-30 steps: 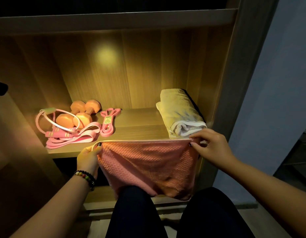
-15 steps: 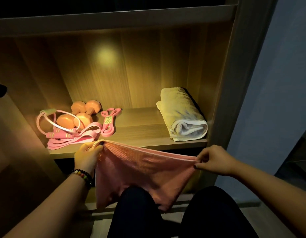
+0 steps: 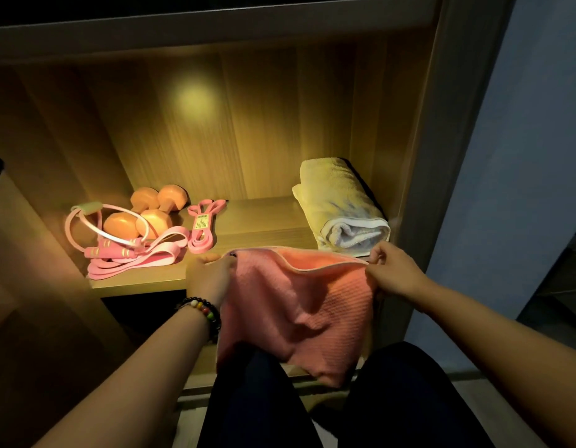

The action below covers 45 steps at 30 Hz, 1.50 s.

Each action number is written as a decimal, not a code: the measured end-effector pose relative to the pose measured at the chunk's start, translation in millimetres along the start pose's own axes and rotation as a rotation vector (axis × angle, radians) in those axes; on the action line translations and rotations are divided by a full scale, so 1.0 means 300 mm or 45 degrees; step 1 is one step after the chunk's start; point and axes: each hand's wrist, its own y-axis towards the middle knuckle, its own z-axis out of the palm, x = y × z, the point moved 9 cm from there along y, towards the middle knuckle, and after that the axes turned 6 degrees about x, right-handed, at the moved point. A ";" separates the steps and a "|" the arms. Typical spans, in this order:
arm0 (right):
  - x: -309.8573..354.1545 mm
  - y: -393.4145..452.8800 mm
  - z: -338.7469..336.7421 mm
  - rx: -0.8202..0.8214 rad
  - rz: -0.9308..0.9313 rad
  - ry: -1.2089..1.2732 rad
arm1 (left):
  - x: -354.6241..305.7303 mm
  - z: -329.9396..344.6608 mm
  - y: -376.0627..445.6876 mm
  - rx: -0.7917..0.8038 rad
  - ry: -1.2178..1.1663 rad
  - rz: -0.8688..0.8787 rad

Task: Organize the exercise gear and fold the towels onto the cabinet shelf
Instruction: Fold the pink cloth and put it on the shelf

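- Nearest the camera, dark-trousered knees (image 3: 393,399) sit below a pink towel (image 3: 296,312) hanging in front of the shelf edge.
- Left hand (image 3: 209,276), with a beaded bracelet (image 3: 204,313) on its wrist, pinches the towel's upper left corner; right hand (image 3: 393,273) pinches the upper right corner.
- Towel's top hem runs left to right, slack and sagging in the middle; its body hangs down onto the knees.
- Compared with half a second ago, both hands are higher and closer together, and the left hand has moved right.
- On the cabinet shelf (image 3: 264,227), a folded yellow towel (image 3: 338,205) lies at right, long axis front to back, rolled end forward.
- At left: pink resistance bands (image 3: 141,260), jump rope (image 3: 112,245), orange dumbbells (image 3: 150,211).
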 end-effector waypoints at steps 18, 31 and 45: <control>0.172 -0.209 0.227 0.608 -0.477 -0.216 | -0.118 0.213 -0.226 0.624 0.140 0.297; 0.279 -0.232 0.106 0.318 -0.776 -0.195 | -0.113 0.233 -0.300 0.719 -0.112 0.246; 0.314 -0.238 0.101 0.187 -0.754 0.076 | -0.066 0.339 -0.369 0.938 -0.361 -0.034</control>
